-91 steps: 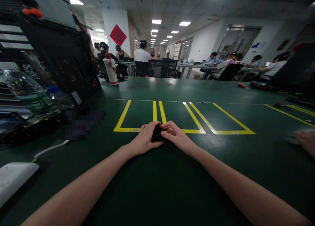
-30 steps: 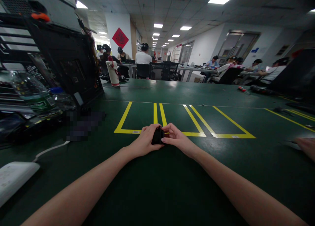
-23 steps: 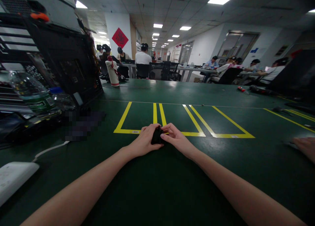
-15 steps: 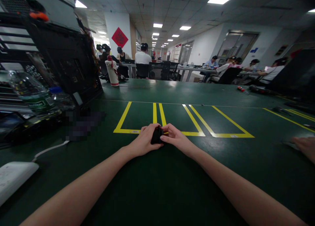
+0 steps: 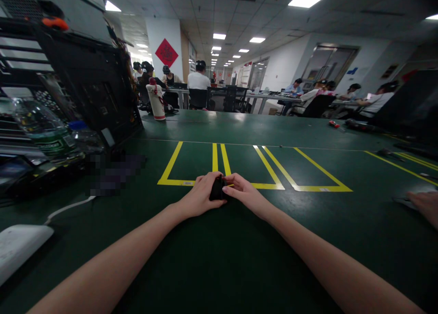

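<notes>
A small black object [image 5: 216, 189], its kind too dark to make out, is between my two hands just above or on the green table. My left hand [image 5: 202, 193] wraps around its left side, thumb along the near edge and fingers over the far side. From the right, my right hand [image 5: 241, 189] pinches at the object's right face with thumb and fingertips. Much of the object is covered by my fingers. Yellow tape lines [image 5: 268, 186] on the table run just beyond both hands.
At left stand an opened black computer case [image 5: 85, 72], a plastic water bottle [image 5: 44, 122] and a white power strip [image 5: 23, 245] with its cable. A white cylinder-shaped container [image 5: 157, 102] is farther back. Another person's hand [image 5: 424, 204] rests at the right edge. People sit at desks beyond.
Both hands stay on the black object in nearly the same place. The view has shifted very slightly.
</notes>
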{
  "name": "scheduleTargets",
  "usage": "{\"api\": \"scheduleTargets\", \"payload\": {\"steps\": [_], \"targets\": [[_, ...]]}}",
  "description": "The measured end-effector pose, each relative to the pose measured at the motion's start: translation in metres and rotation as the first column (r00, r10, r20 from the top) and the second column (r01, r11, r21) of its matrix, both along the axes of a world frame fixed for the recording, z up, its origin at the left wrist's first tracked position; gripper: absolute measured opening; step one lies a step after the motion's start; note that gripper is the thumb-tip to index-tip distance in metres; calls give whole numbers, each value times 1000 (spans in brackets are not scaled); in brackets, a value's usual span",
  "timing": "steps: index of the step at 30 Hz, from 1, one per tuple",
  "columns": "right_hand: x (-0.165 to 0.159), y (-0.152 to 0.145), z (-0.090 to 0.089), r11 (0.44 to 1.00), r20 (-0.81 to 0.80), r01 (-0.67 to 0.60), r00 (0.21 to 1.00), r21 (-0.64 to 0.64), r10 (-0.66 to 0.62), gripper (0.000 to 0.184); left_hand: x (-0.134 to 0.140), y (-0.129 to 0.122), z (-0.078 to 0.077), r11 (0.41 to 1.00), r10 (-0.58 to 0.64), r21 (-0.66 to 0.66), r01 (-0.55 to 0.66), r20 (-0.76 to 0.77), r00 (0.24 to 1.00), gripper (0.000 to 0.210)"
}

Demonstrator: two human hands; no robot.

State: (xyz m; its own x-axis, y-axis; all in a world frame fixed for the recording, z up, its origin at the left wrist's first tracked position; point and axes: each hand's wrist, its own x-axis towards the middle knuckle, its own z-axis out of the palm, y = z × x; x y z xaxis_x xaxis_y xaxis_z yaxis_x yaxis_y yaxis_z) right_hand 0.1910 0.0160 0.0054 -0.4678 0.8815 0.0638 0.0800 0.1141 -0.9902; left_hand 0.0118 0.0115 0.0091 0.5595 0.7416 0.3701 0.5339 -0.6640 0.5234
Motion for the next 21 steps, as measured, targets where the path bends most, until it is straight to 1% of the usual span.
{"api": "scheduleTargets", "payload": {"steps": [3,5,8,12,15,17,19,21], "targets": [[0,-2,2,999,-58,-42,997,-16,41,29,-1,-1,2,1000,5,-2,-5,-2,1000,57],[0,-3,4,999,-72,-37,997,-14,36,26,-1,-1,2,1000,8,-3,-8,-1,1000,57],[-1,-2,4,1000,-48,-2,999,3,2,20,0,-1,0,1000,3,-3,-3,6,1000,57],[-1,1,0,1000,-5,26,1000,12,-25,23,0,1,-2,1000,4,9,-4,17,1000,59],[-1,2,-2,1000,-6,20,1000,5,-20,23,1,2,-2,1000,3,6,-3,19,1000,59],[0,2,-1,1000,-37,-9,999,-18,8,26,0,1,-2,1000,2,-2,-2,22,1000,58],[1,1,1,998,-72,-52,996,-37,49,33,0,2,-3,1000,6,-7,-6,21,1000,58],[2,-1,3,997,-79,-65,995,-41,61,37,0,2,-4,1000,16,-14,-16,21,1000,58]]}}
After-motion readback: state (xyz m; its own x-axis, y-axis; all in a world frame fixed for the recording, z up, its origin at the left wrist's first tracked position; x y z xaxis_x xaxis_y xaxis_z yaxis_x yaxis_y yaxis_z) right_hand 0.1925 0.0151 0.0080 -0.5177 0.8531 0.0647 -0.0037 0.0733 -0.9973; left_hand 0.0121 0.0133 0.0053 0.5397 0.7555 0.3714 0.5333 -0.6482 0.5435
